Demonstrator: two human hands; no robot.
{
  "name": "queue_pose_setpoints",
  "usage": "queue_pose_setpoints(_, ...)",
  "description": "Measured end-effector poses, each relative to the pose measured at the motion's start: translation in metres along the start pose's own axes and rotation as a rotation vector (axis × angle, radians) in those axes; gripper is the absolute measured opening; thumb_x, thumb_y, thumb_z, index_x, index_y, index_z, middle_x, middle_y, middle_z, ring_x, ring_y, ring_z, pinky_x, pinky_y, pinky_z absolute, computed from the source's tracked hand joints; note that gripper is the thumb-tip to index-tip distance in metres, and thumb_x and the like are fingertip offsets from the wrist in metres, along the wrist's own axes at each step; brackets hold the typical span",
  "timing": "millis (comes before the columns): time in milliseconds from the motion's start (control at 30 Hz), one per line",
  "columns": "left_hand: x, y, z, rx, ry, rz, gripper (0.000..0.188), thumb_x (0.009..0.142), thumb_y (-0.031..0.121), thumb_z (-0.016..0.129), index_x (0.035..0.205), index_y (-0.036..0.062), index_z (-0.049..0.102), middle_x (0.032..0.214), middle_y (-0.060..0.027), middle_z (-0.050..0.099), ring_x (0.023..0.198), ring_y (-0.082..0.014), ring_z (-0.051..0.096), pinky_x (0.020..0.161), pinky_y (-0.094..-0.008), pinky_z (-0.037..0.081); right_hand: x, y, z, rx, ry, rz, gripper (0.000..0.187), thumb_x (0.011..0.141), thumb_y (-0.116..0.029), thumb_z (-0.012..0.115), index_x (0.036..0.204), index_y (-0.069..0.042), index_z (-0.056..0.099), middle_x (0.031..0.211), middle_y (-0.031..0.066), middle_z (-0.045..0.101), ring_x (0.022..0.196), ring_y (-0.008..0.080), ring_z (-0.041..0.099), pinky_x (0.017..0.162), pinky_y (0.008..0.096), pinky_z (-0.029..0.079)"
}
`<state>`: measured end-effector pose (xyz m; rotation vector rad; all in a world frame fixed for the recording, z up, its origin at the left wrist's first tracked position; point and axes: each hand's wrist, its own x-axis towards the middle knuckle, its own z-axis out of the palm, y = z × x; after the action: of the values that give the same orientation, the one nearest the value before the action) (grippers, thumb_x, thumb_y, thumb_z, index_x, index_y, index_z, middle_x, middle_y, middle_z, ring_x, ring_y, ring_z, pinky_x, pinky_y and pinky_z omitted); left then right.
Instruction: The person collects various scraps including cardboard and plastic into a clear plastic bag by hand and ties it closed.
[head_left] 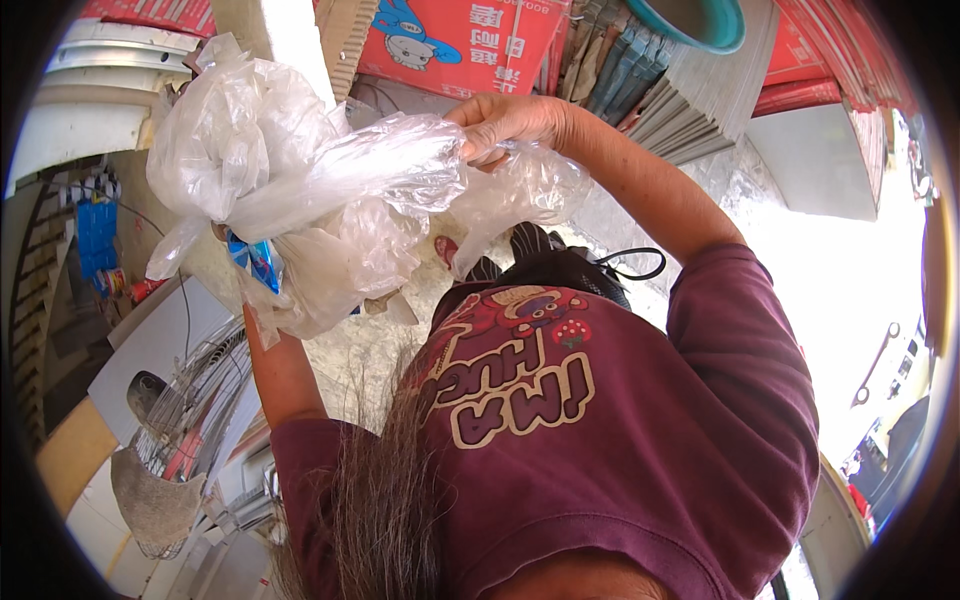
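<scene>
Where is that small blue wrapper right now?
In the head view, the blue wrapper sits left of centre, tucked among the clear plastic bags, above the left forearm.

The person wears a short-sleeved T-shirt (650, 440) of dark maroon, loose in cut, its sleeves ending above the elbows so that both forearms are bare. Across the chest runs a print (515, 375) of chunky rounded letters in the shirt's own maroon with cream outlines, topped by a small cartoon figure in cream and red with a spotted red mushroom beside it. Long strands of greyish-brown hair (385, 500) hang over the front of the shirt. No watch, ring or glove shows on either hand.
</scene>
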<state>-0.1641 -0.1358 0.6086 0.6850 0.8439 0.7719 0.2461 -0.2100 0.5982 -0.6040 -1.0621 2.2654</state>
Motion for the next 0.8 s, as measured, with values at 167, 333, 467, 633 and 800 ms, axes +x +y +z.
queue_pose_setpoints(167, 0.006, -0.002, 0.007, 0.016, -0.020, -0.002, 0.047, 0.077, 0.026, 0.064, 0.117, 0.0027, 0.054, 0.108, -0.0087, 0.061, 0.097, -0.0233, 0.058, 0.088, -0.0318, 0.045, 0.014, -0.001, -0.007, -0.290, 0.174, 0.075, 0.034, 0.079, -0.027, 0.070, 0.104, -0.007, 0.063, 0.076, -0.0050, 0.056, 0.067, 0.0067, 0.046, 0.057, 0.0208, 0.038)
queue_pose_setpoints(333, 0.022, -0.010, 0.023, 0.049, -0.065, -0.009, 0.048, 0.076, 0.026, 0.064, 0.117, 0.0026, 0.054, 0.108, -0.0089, 0.061, 0.097, -0.0235, 0.059, 0.088, -0.0318, 0.045, 0.037, -0.001, -0.026, -0.770, 0.334, -0.148, 0.035, 0.079, -0.024, 0.068, 0.108, -0.006, 0.062, 0.088, 0.0024, 0.064, 0.077, 0.0115, 0.056, 0.066, 0.0253, 0.045)
queue_pose_setpoints(467, 0.032, -0.012, 0.035, 0.095, -0.085, -0.001, 0.048, 0.076, 0.025, 0.065, 0.116, 0.0025, 0.054, 0.107, -0.0090, 0.061, 0.097, -0.0236, 0.059, 0.088, -0.0318, 0.045, 0.043, -0.004, -0.030, -1.162, 0.629, -0.411, 0.035, 0.079, -0.025, 0.068, 0.108, -0.006, 0.062, 0.088, 0.0029, 0.064, 0.077, 0.0121, 0.056, 0.067, 0.0257, 0.045)
queue_pose_setpoints(633, 0.048, -0.019, 0.056, 0.149, -0.145, -0.007, 0.048, 0.075, 0.025, 0.065, 0.116, 0.0024, 0.054, 0.107, -0.0091, 0.062, 0.097, -0.0238, 0.059, 0.088, -0.0318, 0.045, 0.045, -0.006, -0.018, -1.185, 0.721, -0.441, 0.035, 0.079, -0.026, 0.068, 0.107, -0.006, 0.063, 0.089, 0.0036, 0.064, 0.078, 0.0128, 0.057, 0.067, 0.0263, 0.045)
queue_pose_setpoints(800, 0.046, -0.020, 0.064, 0.217, -0.189, -0.013, 0.048, 0.075, 0.025, 0.066, 0.116, 0.0023, 0.054, 0.107, -0.0092, 0.062, 0.096, -0.0239, 0.059, 0.087, -0.0318, 0.045, 0.052, -0.005, -0.007, -0.988, 0.630, -0.403, 0.035, 0.078, -0.026, 0.068, 0.106, -0.006, 0.063, 0.089, 0.0043, 0.064, 0.078, 0.0134, 0.057, 0.068, 0.0269, 0.045)
